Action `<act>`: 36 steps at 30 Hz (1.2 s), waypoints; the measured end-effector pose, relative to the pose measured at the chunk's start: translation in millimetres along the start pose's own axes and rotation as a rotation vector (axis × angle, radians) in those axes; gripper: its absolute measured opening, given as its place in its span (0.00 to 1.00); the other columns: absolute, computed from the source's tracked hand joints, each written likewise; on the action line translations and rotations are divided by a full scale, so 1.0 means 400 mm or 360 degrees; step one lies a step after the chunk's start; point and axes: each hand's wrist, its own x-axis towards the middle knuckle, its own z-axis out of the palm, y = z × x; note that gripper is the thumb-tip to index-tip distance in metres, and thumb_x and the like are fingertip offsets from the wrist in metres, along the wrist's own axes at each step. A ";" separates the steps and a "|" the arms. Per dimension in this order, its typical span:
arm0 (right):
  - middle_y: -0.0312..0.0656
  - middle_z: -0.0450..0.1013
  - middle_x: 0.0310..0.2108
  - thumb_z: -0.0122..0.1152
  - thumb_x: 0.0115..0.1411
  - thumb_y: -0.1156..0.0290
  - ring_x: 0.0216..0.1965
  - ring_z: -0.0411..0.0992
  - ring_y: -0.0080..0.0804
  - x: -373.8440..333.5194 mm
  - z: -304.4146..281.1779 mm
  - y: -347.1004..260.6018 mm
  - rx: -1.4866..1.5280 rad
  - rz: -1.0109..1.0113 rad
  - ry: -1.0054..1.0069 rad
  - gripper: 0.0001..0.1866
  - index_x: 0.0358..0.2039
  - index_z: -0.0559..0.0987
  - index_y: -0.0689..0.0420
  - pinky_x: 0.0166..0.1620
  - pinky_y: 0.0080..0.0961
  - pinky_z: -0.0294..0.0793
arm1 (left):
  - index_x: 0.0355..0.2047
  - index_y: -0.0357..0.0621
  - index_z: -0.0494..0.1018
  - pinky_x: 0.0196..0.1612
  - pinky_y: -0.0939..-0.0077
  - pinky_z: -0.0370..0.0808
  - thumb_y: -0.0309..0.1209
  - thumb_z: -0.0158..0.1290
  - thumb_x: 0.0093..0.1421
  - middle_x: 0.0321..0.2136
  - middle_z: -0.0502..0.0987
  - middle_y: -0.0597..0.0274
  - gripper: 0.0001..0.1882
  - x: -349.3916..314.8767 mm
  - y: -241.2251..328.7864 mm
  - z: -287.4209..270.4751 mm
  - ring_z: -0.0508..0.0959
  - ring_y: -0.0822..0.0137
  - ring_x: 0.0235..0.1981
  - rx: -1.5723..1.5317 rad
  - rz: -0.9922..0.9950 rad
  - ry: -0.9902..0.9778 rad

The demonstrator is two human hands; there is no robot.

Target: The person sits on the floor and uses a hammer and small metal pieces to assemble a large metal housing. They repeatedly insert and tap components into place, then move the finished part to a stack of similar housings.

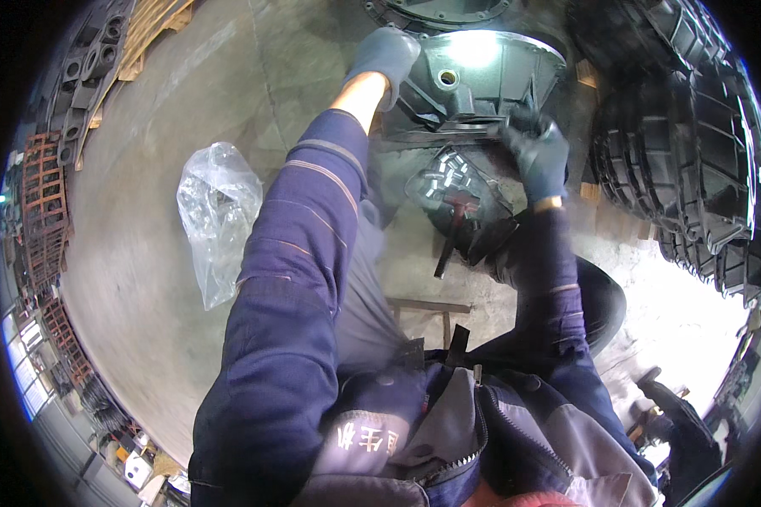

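A large dark metal housing, with a wide round rim and a round hole in its side, stands ahead of me. My left hand, in a grey glove, is closed over the housing's left edge. By the lower right edge is my right hand, gloved too and slightly blurred. Its fingers are curled round a small dark thing I cannot make out. Just left of that hand, silvery cylindrical metal pieces lie in a clear plastic bag. A hammer with a reddish head rests at the bag's near side.
A crumpled clear plastic bag lies on the floor to my left. Large dark ribbed castings are stacked on the right. Another flanged ring is beyond the housing. Metal parts on wooden pallets line the far left.
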 end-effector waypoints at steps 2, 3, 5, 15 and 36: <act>0.47 0.84 0.35 0.74 0.58 0.65 0.35 0.82 0.33 -0.042 -0.021 0.111 -0.0691 -0.0075 -0.0182 0.16 0.40 0.83 0.64 0.39 0.27 0.80 | 0.47 0.38 0.81 0.57 0.54 0.75 0.43 0.44 0.65 0.50 0.80 0.40 0.24 -0.003 0.005 -0.002 0.79 0.41 0.53 0.0076 0.0024 0.0000; 0.49 0.83 0.35 0.74 0.57 0.64 0.36 0.82 0.39 -0.060 -0.027 0.169 -0.1137 -0.0165 -0.0248 0.16 0.38 0.83 0.63 0.41 0.31 0.80 | 0.47 0.38 0.81 0.57 0.54 0.75 0.44 0.44 0.65 0.50 0.80 0.39 0.25 -0.007 0.008 -0.006 0.79 0.41 0.54 -0.0154 -0.0105 0.0030; 0.51 0.83 0.34 0.73 0.55 0.61 0.39 0.82 0.48 -0.095 -0.039 0.275 -0.1115 -0.0021 -0.0254 0.15 0.35 0.84 0.60 0.43 0.37 0.80 | 0.48 0.36 0.81 0.58 0.54 0.74 0.48 0.44 0.67 0.50 0.80 0.38 0.28 -0.020 0.018 -0.007 0.78 0.39 0.54 -0.0772 -0.0597 0.0085; 0.51 0.81 0.49 0.67 0.57 0.52 0.52 0.78 0.49 -0.082 -0.045 0.440 -0.1197 0.0484 -0.0445 0.25 0.51 0.82 0.53 0.54 0.41 0.76 | 0.54 0.32 0.76 0.59 0.54 0.72 0.56 0.43 0.69 0.51 0.79 0.33 0.36 0.007 -0.070 0.086 0.78 0.37 0.55 -0.0479 -0.0436 -0.0062; 0.48 0.72 0.56 0.53 0.71 0.47 0.52 0.75 0.42 0.056 0.104 0.166 0.1132 0.0425 -0.0051 0.30 0.62 0.70 0.58 0.54 0.42 0.77 | 0.53 0.41 0.80 0.56 0.61 0.74 0.47 0.50 0.70 0.50 0.82 0.46 0.24 0.031 0.225 -0.074 0.81 0.50 0.53 -0.0743 -0.0004 0.0240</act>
